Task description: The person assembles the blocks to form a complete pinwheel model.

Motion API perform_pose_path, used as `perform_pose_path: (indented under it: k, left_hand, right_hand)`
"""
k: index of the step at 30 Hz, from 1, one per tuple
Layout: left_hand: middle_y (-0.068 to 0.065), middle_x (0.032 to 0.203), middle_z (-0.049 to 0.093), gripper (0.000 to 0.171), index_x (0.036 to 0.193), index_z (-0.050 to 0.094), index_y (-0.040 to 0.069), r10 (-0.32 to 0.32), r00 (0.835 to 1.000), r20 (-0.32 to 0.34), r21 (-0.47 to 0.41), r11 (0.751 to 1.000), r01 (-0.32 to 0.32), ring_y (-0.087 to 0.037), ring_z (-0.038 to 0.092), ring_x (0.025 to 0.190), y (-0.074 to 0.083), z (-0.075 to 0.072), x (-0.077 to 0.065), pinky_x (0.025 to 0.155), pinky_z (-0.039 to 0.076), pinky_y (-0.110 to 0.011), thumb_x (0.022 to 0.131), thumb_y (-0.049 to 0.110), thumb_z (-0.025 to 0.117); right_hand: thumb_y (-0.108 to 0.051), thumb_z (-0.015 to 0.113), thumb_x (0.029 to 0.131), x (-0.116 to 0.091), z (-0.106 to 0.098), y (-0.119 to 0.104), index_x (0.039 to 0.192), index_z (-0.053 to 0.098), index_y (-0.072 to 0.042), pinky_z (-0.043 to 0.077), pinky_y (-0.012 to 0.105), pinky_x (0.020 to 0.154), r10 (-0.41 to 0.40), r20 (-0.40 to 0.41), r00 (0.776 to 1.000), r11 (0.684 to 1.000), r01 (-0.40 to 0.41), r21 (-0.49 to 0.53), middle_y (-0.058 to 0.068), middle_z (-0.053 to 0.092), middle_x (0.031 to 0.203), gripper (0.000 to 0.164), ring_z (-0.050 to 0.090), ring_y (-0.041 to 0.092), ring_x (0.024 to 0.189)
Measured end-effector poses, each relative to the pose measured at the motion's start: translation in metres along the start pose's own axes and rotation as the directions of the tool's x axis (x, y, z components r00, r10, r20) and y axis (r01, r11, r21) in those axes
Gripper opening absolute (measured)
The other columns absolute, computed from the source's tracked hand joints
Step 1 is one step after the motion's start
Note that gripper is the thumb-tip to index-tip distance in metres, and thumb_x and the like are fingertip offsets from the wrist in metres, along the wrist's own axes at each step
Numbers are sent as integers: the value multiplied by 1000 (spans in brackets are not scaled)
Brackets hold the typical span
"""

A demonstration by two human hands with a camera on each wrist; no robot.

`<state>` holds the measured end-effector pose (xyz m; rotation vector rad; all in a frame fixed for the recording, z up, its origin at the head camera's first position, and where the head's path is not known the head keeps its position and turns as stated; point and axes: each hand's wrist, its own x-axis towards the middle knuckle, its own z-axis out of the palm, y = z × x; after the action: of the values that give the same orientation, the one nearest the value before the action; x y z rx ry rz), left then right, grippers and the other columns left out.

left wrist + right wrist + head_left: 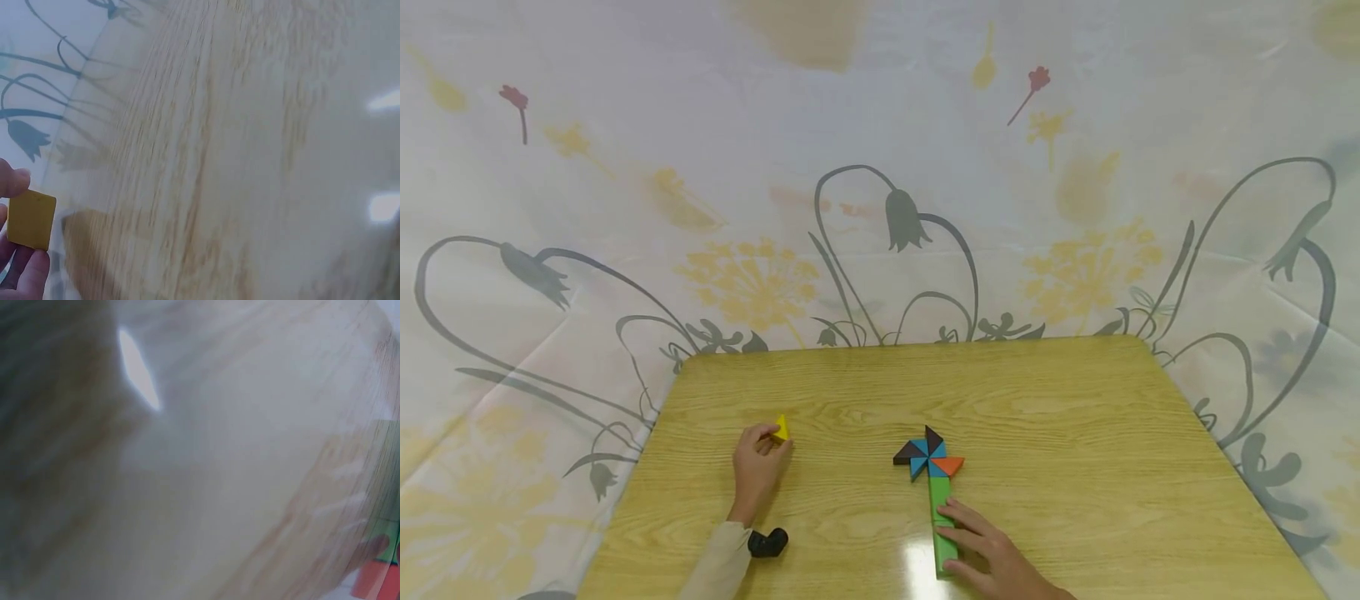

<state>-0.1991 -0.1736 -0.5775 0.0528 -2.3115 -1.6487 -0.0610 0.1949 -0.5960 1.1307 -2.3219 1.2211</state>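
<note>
Between the thumb and fingers of my left hand [756, 467] a small yellow triangular block [782, 429] is pinched, left of the pinwheel shape; the left wrist view shows the yellow block [32, 219] up close, at the lower left. The fingertips of my right hand [992, 554] touch the right side of a line of green blocks [939, 498]. At the top of that line, blue triangular blocks [919, 449] meet at a centre. Two dark triangular blocks [933, 441] and an orange triangular block [952, 465] point outward from them.
A wood-grain table [1060, 400] carries all the blocks. Behind it hangs a white cloth [880, 108] printed with flowers. A black wrist camera [768, 543] sits on the left wrist, and light glares off the table near the green line.
</note>
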Motion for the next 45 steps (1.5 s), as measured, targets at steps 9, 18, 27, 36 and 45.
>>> perform_pose_path:
  k: [9,18,27,36,45]
  left_hand:
    - [-22,105,55,27,100,64,-12,58,998,25,-62,996,-57,-38,55,100,33,2,-15,86,50,-46,76,-8,74]
    - [-23,108,55,27,100,64,-11,101,990,95,-129,988,-88,-40,56,101,46,15,-31,87,50,-46,76,-8,74]
    - [-16,108,57,27,100,66,-5,92,983,161,-155,986,-67,-34,58,103,43,29,-45,87,52,-38,75,-2,77]
    - [-19,107,57,27,101,65,-6,165,964,208,-181,975,-128,-37,58,101,66,37,-59,86,51,-44,76,-7,74]
    - [-28,108,54,28,101,63,-10,225,949,221,-222,959,-176,-42,57,100,86,43,-63,84,51,-48,76,-9,73]
  right_hand:
    - [-9,71,84,0,0,-3,122,60,2,26,19,108,5,-2,1000,1000,-5,-9,22,48,133,41,36,28,134]
    - [-10,71,84,-1,1,-4,123,61,1,28,19,107,19,8,1000,1000,-19,-15,21,49,133,42,36,27,134]
    - [-11,71,85,-2,1,-4,124,60,0,27,19,107,29,14,999,1000,-28,-9,20,48,135,43,36,27,134]
    - [-7,74,81,-1,1,-6,124,60,2,27,19,107,41,8,999,999,-41,11,20,47,135,46,34,28,135]
    - [-15,72,85,2,-3,-7,124,61,-2,28,22,108,90,15,996,996,-90,-13,17,48,136,43,36,28,134]
